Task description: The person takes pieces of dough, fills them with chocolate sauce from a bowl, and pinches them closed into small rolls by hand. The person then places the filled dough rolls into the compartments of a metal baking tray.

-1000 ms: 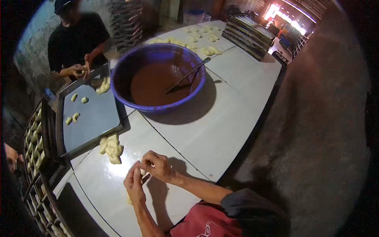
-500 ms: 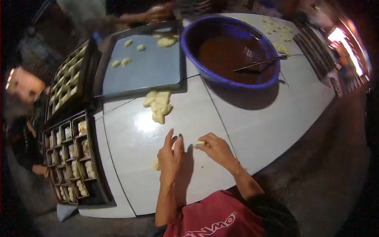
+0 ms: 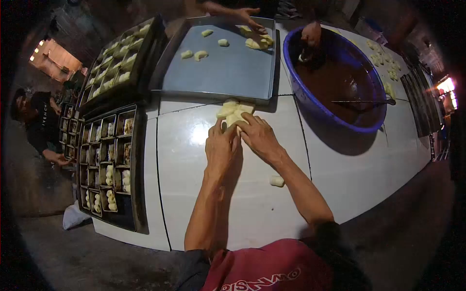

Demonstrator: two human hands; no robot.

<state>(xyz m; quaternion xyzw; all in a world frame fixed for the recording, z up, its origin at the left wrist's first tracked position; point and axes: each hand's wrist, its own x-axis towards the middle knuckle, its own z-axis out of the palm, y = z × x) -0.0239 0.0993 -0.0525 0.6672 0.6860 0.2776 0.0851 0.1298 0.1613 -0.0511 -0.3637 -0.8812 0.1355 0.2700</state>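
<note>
A lump of pale dough [image 3: 235,111] lies on the white table just below the metal tray. Both of my hands reach its near edge. My left hand [image 3: 221,145] has its fingers bent against the dough's lower left side. From the right, my right hand [image 3: 259,137] pinches at the lower edge of the same lump, its fingertips close to those of my left hand. A small rolled piece of dough [image 3: 277,181] sits apart on the table, beside my right forearm.
A grey tray [image 3: 218,72] holds several dough pieces, with a co-worker's hand over it. Another hand reaches into the purple basin [image 3: 377,121] of brown filling. Racks of baking tins [image 3: 141,169] stand left. A person [image 3: 41,121] is at the far left.
The view has turned, moving the tins and basin in frame. My hands have gone from in front of me to the dough lump. The rolled piece now lies on the table. A hand has entered the basin.
</note>
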